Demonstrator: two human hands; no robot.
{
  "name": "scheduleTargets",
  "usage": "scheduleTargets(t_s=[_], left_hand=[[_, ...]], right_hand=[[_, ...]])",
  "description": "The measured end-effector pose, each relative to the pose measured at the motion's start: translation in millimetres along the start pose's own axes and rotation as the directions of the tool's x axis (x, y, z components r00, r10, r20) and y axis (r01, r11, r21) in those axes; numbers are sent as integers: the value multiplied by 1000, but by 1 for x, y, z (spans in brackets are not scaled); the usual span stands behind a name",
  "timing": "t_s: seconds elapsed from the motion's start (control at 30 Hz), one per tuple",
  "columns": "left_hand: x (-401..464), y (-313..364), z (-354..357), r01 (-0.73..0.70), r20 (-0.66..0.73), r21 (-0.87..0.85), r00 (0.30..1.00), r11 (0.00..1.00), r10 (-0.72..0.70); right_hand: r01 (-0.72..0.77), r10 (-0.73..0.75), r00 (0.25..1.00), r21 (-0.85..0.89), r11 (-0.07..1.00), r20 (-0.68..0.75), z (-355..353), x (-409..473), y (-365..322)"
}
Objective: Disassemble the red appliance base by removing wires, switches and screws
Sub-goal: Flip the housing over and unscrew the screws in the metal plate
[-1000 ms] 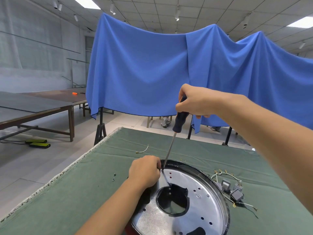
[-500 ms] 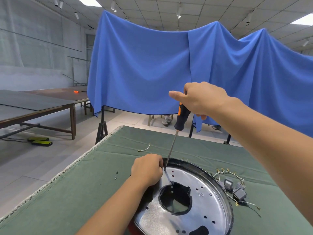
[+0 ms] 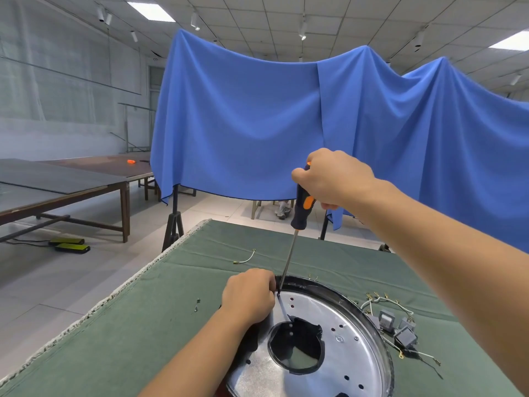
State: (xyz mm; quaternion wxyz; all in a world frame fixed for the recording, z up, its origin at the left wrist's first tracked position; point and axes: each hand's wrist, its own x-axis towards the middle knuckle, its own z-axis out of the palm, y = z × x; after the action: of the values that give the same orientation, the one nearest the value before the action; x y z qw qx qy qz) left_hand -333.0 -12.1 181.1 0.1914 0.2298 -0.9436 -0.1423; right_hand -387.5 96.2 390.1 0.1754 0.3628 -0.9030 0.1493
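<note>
The round appliance base [image 3: 352,353] lies on the green table, showing a shiny metal plate with a black rim and a dark central hole. My left hand [image 3: 248,296] grips its left rim. My right hand [image 3: 333,177] holds the black and orange handle of a screwdriver [image 3: 300,213], raised above the base. Its thin shaft slants down, and the tip meets the plate beside my left fingers. Removed grey switches with white wires [image 3: 396,328] lie to the right of the base.
A short loose wire [image 3: 244,258] lies farther back on the green cloth table [image 3: 137,325]. Two small screws [image 3: 197,305] sit left of the base. Blue drapes [image 3: 257,124] hang behind the table, and long tables stand at the left.
My right hand has turned on the screwdriver handle, shifting its grip, while the tip stays at the same spot. My left hand has kept its hold on the rim.
</note>
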Motion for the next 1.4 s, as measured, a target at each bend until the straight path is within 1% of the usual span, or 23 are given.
scheduleTargets(t_s=[0.07, 0.1, 0.13, 0.23, 0.27, 0.3, 0.37, 0.47, 0.53, 0.57, 0.67, 0.7, 0.73, 0.83, 0.9, 0.97, 1.03, 1.1, 1.13, 1.23, 1.27, 1.33, 1.4], left_hand=[[0, 0, 0, 3, 2, 0, 1000, 1000, -3], [0, 0, 0, 5, 4, 0, 1000, 1000, -5], [0, 0, 0, 4, 3, -1, 1000, 1000, -4], [0, 0, 0, 1, 0, -2, 1000, 1000, -1], [0, 1, 0, 3, -1, -5, 1000, 1000, -3], [-1, 1, 0, 4, -2, -7, 1000, 1000, -4], [-1, 1, -1, 1, -4, -5, 1000, 1000, -1], [-1, 2, -1, -1, -6, -9, 1000, 1000, 1], [-1, 1, -1, -3, -10, -6, 1000, 1000, 3], [-1, 1, -1, -2, -12, -6, 1000, 1000, 2], [-1, 1, 0, -2, -13, -8, 1000, 1000, 2], [-1, 1, -1, -2, -13, -9, 1000, 1000, 2], [-1, 1, -1, -2, -12, -10, 1000, 1000, 2], [-1, 0, 0, -2, -10, -10, 1000, 1000, 2], [-1, 0, 0, -6, -9, -12, 1000, 1000, 5], [0, 0, 1, -11, -16, -12, 1000, 1000, 11], [0, 0, 1, -13, -27, -10, 1000, 1000, 13], [0, -1, 2, -15, -28, -11, 999, 1000, 15], [0, -1, 2, -15, -27, -11, 1000, 1000, 15], [0, -2, 3, -20, -29, -8, 999, 1000, 20], [0, -2, 3, -21, -31, -7, 999, 1000, 21], [0, -3, 3, -20, -27, -6, 999, 1000, 19], [0, -2, 2, -21, -21, -7, 1000, 1000, 21]], right_hand=[[-15, 7, 995, 73, 997, 103, -3, 0, 1], [-25, 15, 993, 85, 996, 115, -5, -1, 2], [-33, 27, 995, 66, 997, 92, -5, -3, 4], [-64, 49, 992, -139, 988, -114, 1, -5, 13], [-86, 60, 986, -160, 983, -157, 2, -6, 16], [-100, 75, 984, -147, 984, -164, 1, -6, 18], [-101, 96, 992, -68, 993, -77, -1, -4, 23], [-114, 99, 988, 125, 986, 123, -7, -5, 26], [-119, 93, 985, 178, 977, 147, -8, -8, 27], [-113, 97, 989, 149, 982, 112, -7, -10, 28], [-133, 134, 988, 7, 991, -72, 0, -13, 29], [-122, 123, 988, 18, 992, -92, 3, -12, 29], [-105, 111, 991, 76, 992, -70, 4, -12, 28], [-113, 80, 991, 343, 933, 109, -2, -13, 25], [-133, 71, 984, 409, 903, 164, -8, -15, 24], [-147, 94, 984, 380, 913, 154, -8, -17, 23], [-151, 139, 988, 235, 960, 68, -6, -20, 19], [-137, 141, 989, 91, 986, -36, -4, -19, 17], [-125, 126, 992, 83, 989, -16, -5, -17, 15], [-127, 78, 975, 235, 964, 207, -16, -13, 9], [-125, 62, 966, 244, 962, 251, -20, -11, 8], [-101, 42, 961, 206, 973, 274, -23, -10, 7], [-78, 50, 976, 127, 989, 213, -17, -13, 6]])
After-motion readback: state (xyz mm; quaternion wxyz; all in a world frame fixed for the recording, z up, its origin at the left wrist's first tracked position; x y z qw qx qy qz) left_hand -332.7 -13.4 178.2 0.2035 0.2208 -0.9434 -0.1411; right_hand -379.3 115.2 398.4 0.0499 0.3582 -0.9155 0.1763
